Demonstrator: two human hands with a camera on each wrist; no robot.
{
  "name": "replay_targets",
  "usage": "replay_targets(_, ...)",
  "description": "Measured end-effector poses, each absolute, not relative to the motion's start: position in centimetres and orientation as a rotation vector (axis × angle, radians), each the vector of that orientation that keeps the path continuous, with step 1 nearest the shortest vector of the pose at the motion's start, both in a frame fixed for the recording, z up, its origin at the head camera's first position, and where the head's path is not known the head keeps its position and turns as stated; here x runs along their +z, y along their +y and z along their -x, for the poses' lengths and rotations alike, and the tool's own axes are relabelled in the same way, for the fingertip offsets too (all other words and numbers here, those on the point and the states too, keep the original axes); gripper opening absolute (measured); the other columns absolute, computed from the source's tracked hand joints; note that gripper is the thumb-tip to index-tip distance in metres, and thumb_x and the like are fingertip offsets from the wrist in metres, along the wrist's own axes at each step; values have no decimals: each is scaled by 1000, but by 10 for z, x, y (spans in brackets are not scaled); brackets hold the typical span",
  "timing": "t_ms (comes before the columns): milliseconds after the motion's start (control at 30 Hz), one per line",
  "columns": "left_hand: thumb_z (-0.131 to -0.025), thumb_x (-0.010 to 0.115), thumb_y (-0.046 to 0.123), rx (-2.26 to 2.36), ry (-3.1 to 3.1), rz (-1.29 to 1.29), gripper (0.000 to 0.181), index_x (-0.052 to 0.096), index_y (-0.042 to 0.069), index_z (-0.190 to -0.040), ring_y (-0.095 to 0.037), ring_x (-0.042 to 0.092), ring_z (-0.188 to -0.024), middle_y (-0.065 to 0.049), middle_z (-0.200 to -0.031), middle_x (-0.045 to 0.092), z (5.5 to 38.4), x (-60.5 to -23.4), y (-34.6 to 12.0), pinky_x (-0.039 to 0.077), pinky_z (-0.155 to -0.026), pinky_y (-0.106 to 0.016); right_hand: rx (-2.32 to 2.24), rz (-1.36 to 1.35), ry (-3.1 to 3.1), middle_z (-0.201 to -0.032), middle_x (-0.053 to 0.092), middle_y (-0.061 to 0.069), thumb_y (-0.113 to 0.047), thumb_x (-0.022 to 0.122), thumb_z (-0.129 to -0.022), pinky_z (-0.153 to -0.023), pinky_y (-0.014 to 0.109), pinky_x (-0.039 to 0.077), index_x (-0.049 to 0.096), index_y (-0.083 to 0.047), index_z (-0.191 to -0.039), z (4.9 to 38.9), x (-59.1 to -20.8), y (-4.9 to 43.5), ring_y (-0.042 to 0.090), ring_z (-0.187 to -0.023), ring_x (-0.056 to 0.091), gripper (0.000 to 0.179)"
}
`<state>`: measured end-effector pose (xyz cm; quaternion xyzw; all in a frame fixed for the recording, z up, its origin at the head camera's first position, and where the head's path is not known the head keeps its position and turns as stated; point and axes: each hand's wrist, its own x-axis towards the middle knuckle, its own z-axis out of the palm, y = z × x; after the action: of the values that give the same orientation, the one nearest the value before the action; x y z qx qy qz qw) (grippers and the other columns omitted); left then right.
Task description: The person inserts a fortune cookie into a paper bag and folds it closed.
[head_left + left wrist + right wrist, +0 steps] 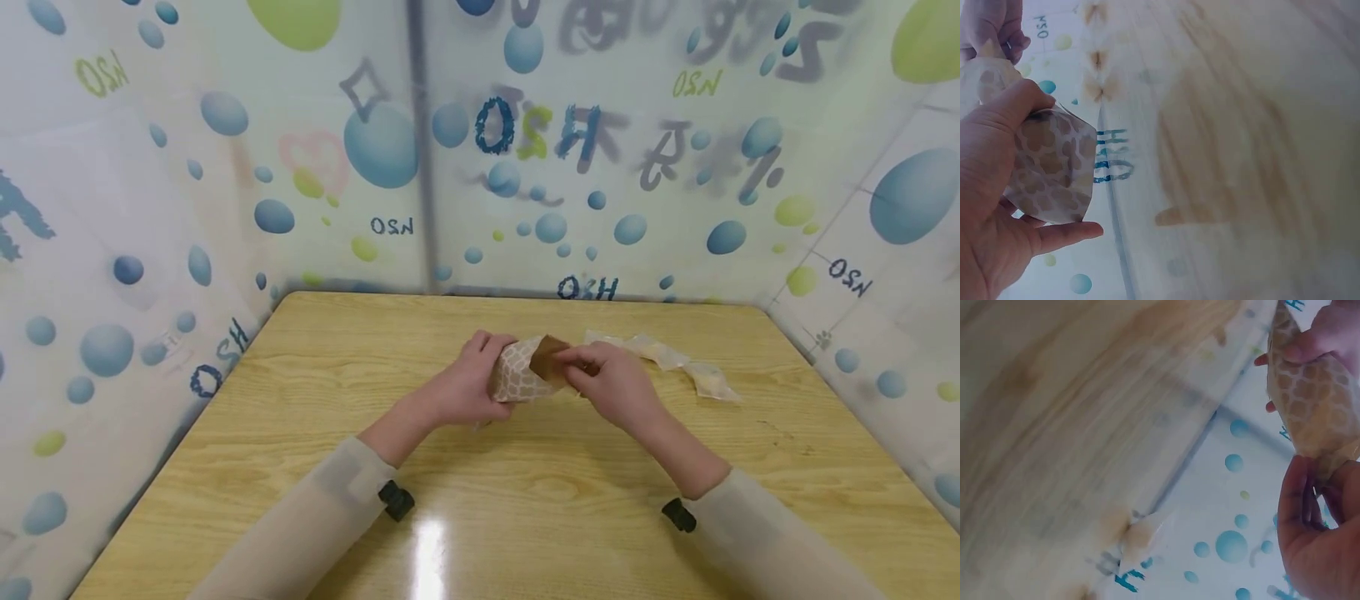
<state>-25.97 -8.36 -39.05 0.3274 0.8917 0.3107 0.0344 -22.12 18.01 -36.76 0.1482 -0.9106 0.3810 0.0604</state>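
Note:
A small paper bag [519, 372] with a tan and white net pattern is held above the table, its brown inner side showing at the right end. My left hand [471, 379] grips the bag's left end, with fingers and thumb around it. At the other end, my right hand [618, 387] pinches the edge of the bag's mouth. In the right wrist view the pinched end of the bag [1319, 425] lies between thumb and fingers. The left wrist view shows the patterned bag [1054, 162] in the left palm. What the bag contains is hidden.
Several small clear packets [711, 382] with pale contents lie in a row on the wooden table [360, 350], behind and right of my right hand. Patterned curtains [525, 242] stand along the table's back and both sides.

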Motion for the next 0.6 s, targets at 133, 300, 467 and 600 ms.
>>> replay_targets(133, -84, 94, 19, 960, 2741, -1011, 102, 33, 15, -165, -32, 46, -135, -16, -150, 40, 261, -391, -87, 51, -115, -54, 1177, -482, -2728, -105, 72, 11, -14, 72, -107, -62, 36, 61, 84, -12, -123, 224, -368, 184, 14, -67, 69, 21)
replay_targets(300, -83, 96, 20, 957, 2718, -1052, 110, 28, 17, -169, -34, 45, -137, -18, -153, 39, 262, -392, -90, 49, -116, -56, 1312, -487, -2711, -119, 71, 15, -20, 69, -110, -75, 49, 66, 81, -12, -131, 225, -370, 187, 17, -77, 75, 26)
replay_targets(467, -83, 96, 21, 892, 2708, -1094, 109, 28, 18, -169, -34, 44, -138, -17, -152, 39, 262, -393, -90, 50, -117, -55, 1283, -470, -2678, -122, 75, 10, -20, 69, -110, -75, 37, 64, 81, -17, -132, 227, -371, 189, 21, -93, 74, 26)
replay_targets(600, -83, 96, 21, 854, 2689, -1102, 108, 30, 17, -168, -33, 44, -138, -16, -151, 39, 261, -393, -90, 49, -118, -55, 1203, -486, -2614, -118, 76, 8, -10, 68, -109, -75, 26, 57, 84, -16, -126, 227, -371, 188, 21, -94, 69, 24)
